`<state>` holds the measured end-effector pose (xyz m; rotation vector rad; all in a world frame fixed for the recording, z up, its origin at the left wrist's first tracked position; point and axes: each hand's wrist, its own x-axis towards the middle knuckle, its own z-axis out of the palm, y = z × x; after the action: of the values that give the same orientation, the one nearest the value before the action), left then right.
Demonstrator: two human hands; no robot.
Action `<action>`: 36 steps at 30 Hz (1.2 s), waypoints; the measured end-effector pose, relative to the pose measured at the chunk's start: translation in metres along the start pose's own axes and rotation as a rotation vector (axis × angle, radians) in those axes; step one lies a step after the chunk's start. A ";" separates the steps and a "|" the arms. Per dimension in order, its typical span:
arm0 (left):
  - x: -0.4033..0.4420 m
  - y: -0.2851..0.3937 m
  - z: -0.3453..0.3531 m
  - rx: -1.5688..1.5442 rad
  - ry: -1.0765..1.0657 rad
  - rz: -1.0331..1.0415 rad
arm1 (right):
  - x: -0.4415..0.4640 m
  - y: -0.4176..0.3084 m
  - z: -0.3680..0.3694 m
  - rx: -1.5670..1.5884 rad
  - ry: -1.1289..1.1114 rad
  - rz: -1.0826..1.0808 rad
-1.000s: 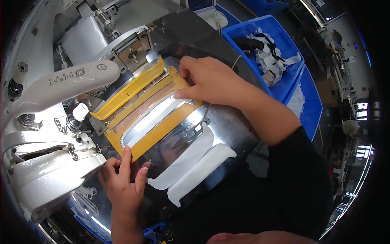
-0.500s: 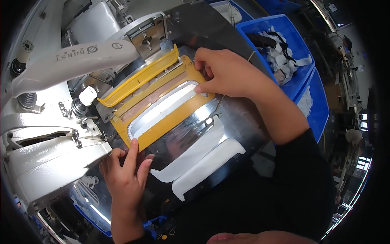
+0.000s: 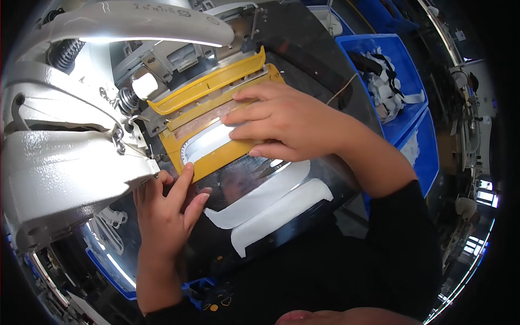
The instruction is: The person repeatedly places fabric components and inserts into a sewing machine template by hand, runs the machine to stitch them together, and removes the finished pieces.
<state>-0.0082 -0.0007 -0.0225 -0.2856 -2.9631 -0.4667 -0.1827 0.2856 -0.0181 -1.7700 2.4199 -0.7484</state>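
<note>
A yellow template (image 3: pixel 216 163) lies on the shiny machine bed, with a white curved collar-shaped fabric piece (image 3: pixel 207 143) inside its long slot. My right hand (image 3: pixel 292 122) rests across the template and the piece's right part, fingers spread and holding nothing; it hides that end. With its index fingertip, my left hand (image 3: pixel 165 208) touches the template's lower left corner by the end of the slot; its thumb stands apart. A raised yellow flap (image 3: pixel 208 84) runs along the template's far side. Nearer my body lie two loose white fabric pieces, one (image 3: pixel 260 199) behind the other (image 3: pixel 284 214).
A white sewing machine head (image 3: pixel 70 179) fills the left, its long arm (image 3: pixel 146 24) reaching over the top. A white knob (image 3: pixel 145 86) sits close to the template. Blue bins (image 3: pixel 418 73) with white and black fabric stand at the right.
My right hand has moved left from the template's right end and now lies flat over the white piece. My left index finger stays at the corner. The view has shifted somewhat.
</note>
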 end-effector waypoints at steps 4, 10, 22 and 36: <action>0.002 0.000 -0.002 -0.002 -0.005 0.002 | 0.001 0.001 -0.001 -0.021 -0.022 0.002; 0.003 0.000 -0.002 0.007 0.017 0.032 | 0.004 -0.002 -0.003 -0.065 -0.022 -0.003; -0.008 0.018 -0.012 -0.293 -0.169 0.114 | -0.003 -0.002 0.010 -0.074 0.116 -0.018; -0.008 0.010 -0.004 -0.466 -0.037 0.254 | -0.006 -0.029 -0.004 0.349 -0.079 -0.175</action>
<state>0.0019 0.0062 -0.0172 -0.7094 -2.7568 -1.1178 -0.1560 0.2860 -0.0040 -1.8392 1.9557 -1.0228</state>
